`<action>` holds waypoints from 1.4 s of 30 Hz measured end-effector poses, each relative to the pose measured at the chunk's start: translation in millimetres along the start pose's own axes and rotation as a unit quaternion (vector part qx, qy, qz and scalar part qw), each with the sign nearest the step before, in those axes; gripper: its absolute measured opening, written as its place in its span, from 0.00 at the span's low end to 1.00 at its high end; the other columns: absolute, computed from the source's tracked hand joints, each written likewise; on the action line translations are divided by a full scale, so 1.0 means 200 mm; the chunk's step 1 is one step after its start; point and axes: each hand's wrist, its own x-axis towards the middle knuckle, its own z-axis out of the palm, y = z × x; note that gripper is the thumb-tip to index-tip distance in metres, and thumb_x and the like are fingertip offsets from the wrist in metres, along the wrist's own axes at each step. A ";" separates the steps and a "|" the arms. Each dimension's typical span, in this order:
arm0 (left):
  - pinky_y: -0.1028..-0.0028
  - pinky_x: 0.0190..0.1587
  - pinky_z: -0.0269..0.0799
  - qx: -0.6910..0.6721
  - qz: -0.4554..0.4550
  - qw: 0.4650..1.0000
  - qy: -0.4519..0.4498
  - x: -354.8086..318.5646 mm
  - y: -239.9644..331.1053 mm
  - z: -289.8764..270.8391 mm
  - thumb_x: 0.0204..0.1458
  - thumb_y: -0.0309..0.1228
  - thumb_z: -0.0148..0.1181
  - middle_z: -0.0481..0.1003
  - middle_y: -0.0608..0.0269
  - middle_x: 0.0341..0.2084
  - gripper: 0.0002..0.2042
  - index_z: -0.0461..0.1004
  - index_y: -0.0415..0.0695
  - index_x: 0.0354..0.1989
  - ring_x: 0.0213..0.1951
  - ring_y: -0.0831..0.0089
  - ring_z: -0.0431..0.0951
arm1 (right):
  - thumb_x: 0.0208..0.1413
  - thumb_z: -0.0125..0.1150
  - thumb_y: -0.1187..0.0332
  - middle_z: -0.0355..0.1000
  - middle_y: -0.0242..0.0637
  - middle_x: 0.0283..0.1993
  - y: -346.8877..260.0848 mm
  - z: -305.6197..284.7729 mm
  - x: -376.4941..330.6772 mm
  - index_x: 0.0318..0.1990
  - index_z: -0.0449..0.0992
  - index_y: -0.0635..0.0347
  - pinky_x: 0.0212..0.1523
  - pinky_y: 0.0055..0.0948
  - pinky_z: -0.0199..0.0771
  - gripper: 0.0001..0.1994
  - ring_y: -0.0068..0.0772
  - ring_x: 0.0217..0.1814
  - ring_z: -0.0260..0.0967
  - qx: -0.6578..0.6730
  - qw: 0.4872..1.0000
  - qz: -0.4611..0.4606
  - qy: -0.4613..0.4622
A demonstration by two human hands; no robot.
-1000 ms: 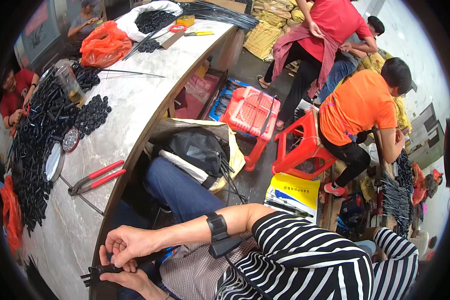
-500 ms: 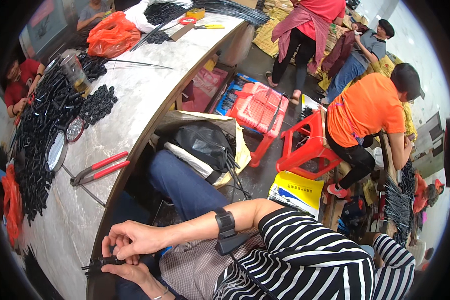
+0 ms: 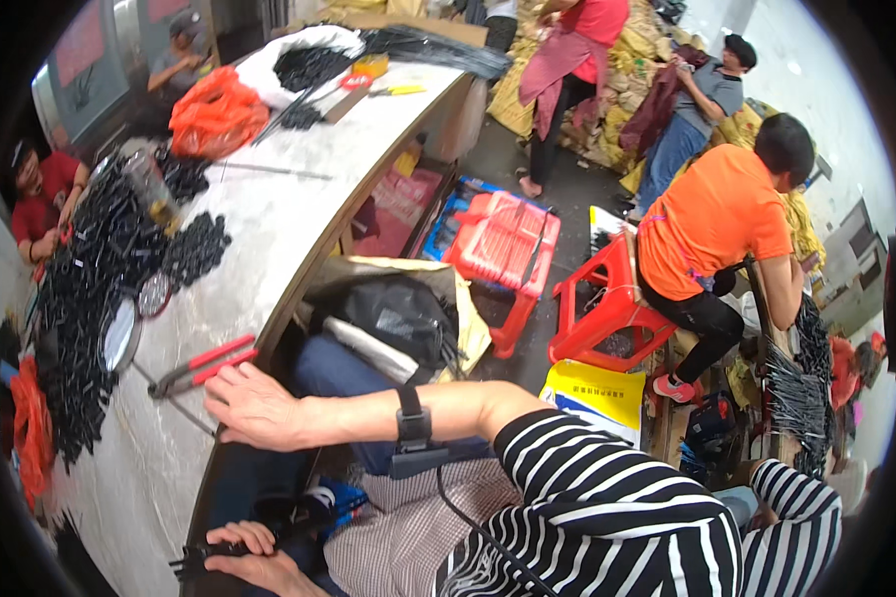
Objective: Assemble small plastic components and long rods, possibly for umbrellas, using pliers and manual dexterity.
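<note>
My right hand (image 3: 257,408) is stretched over the table edge, fingers apart, beside the red-handled pliers (image 3: 205,366). It covers the near end of a thin metal rod lying under the pliers; whether the fingertips touch either one I cannot tell. Lower down, my left hand (image 3: 251,559) is closed around a dark piece (image 3: 194,563) with thin black prongs pointing left past the fingers. Most of that piece is hidden by the hand. A large heap of black plastic parts (image 3: 95,289) covers the table's far left, with a smaller pile of black rings (image 3: 197,247) beside it.
A round mirror (image 3: 119,335) and a small round dish (image 3: 154,296) lie by the heap. An orange bag (image 3: 219,111) sits farther back. A black bag (image 3: 393,316) in an open sack stands beside my leg. Red stools (image 3: 607,308) and co-workers are to the right.
My right hand has left the dark pronged piece and moved up to the table edge by the pliers, its fingers now spread. My left hand keeps the piece, slightly lower.
</note>
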 end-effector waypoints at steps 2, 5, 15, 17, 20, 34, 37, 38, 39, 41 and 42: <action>0.86 0.15 0.48 0.043 0.011 0.999 0.008 -0.01 -0.01 0.02 0.57 0.59 0.37 0.51 0.74 0.11 0.24 0.60 0.49 0.27 0.11 0.85 0.50 | 0.37 0.70 0.57 0.64 0.42 0.45 0.03 -0.05 0.05 0.42 0.69 0.63 0.47 0.39 0.59 0.26 0.42 0.50 0.59 0.015 0.998 0.011 0.060; 0.86 0.15 0.49 0.043 -0.004 0.999 -0.001 0.01 -0.02 0.04 0.56 0.59 0.38 0.52 0.73 0.12 0.24 0.60 0.49 0.27 0.12 0.84 0.51 | 0.39 0.68 0.56 0.64 0.45 0.44 0.11 -0.06 0.18 0.39 0.71 0.63 0.47 0.40 0.59 0.24 0.43 0.50 0.59 -0.031 0.994 0.022 0.103; 0.82 0.21 0.53 0.068 -0.036 0.996 -0.043 -0.01 -0.02 0.00 0.56 0.59 0.41 0.57 0.70 0.16 0.24 0.63 0.48 0.30 0.17 0.83 0.56 | 0.43 0.64 0.52 0.64 0.43 0.40 0.28 -0.02 0.22 0.37 0.73 0.62 0.41 0.39 0.63 0.22 0.42 0.48 0.62 -0.051 0.997 0.044 -0.045; 0.83 0.19 0.50 0.074 -0.056 0.996 0.002 0.00 -0.02 0.00 0.56 0.59 0.41 0.57 0.71 0.14 0.24 0.65 0.48 0.32 0.15 0.83 0.55 | 0.44 0.63 0.53 0.65 0.45 0.41 0.33 0.03 0.17 0.36 0.74 0.63 0.42 0.41 0.65 0.21 0.44 0.49 0.62 -0.050 0.997 0.025 -0.044; 0.83 0.17 0.49 0.090 -0.027 0.995 0.036 0.00 0.05 -0.03 0.57 0.59 0.40 0.55 0.72 0.12 0.24 0.66 0.48 0.32 0.13 0.84 0.55 | 0.46 0.61 0.58 0.67 0.48 0.36 0.31 0.06 0.22 0.32 0.75 0.66 0.36 0.43 0.70 0.16 0.47 0.40 0.68 -0.019 0.998 -0.046 -0.032; 0.83 0.17 0.50 0.096 -0.017 0.995 -0.012 0.00 0.12 0.01 0.51 0.68 0.28 0.55 0.75 0.11 0.39 0.71 0.40 0.35 0.13 0.84 0.52 | 0.57 0.53 0.67 0.72 0.48 0.49 -0.24 -0.65 -0.17 0.58 0.60 0.74 0.42 0.31 0.76 0.25 0.39 0.44 0.74 0.596 0.601 0.267 -0.461; 0.86 0.18 0.51 0.133 -0.004 0.991 0.011 -0.04 0.12 0.00 0.50 0.69 0.31 0.63 0.75 0.14 0.40 0.73 0.38 0.36 0.16 0.89 0.58 | 0.60 0.50 0.70 0.72 0.47 0.49 -0.28 -0.58 -0.22 0.57 0.61 0.72 0.45 0.29 0.74 0.20 0.36 0.47 0.73 0.622 0.546 0.278 -0.487; 0.87 0.18 0.51 0.149 0.004 0.989 0.006 -0.04 0.12 0.00 0.50 0.70 0.31 0.64 0.75 0.14 0.41 0.73 0.38 0.35 0.16 0.89 0.59 | 0.60 0.50 0.70 0.72 0.46 0.49 -0.28 -0.57 -0.23 0.57 0.62 0.71 0.45 0.29 0.74 0.20 0.37 0.47 0.74 0.627 0.538 0.277 -0.490; 0.87 0.18 0.51 0.149 0.003 0.989 0.010 -0.05 0.13 0.00 0.50 0.70 0.31 0.64 0.75 0.14 0.41 0.73 0.38 0.35 0.16 0.89 0.59 | 0.60 0.49 0.70 0.72 0.46 0.49 -0.28 -0.56 -0.24 0.57 0.61 0.71 0.43 0.29 0.74 0.19 0.37 0.46 0.74 0.627 0.537 0.275 -0.493; 0.87 0.18 0.52 0.145 -0.003 0.989 0.006 -0.06 0.13 0.01 0.48 0.71 0.31 0.65 0.76 0.15 0.42 0.74 0.38 0.35 0.17 0.89 0.61 | 0.60 0.49 0.70 0.72 0.46 0.49 -0.27 -0.57 -0.24 0.57 0.61 0.70 0.42 0.28 0.74 0.20 0.37 0.45 0.74 0.628 0.535 0.277 -0.493; 0.87 0.18 0.52 0.145 -0.004 0.989 0.006 -0.06 0.13 0.01 0.48 0.71 0.31 0.65 0.76 0.15 0.42 0.74 0.38 0.35 0.17 0.89 0.61 | 0.60 0.49 0.70 0.72 0.46 0.48 -0.27 -0.57 -0.24 0.58 0.61 0.70 0.41 0.28 0.74 0.20 0.37 0.45 0.75 0.629 0.535 0.279 -0.491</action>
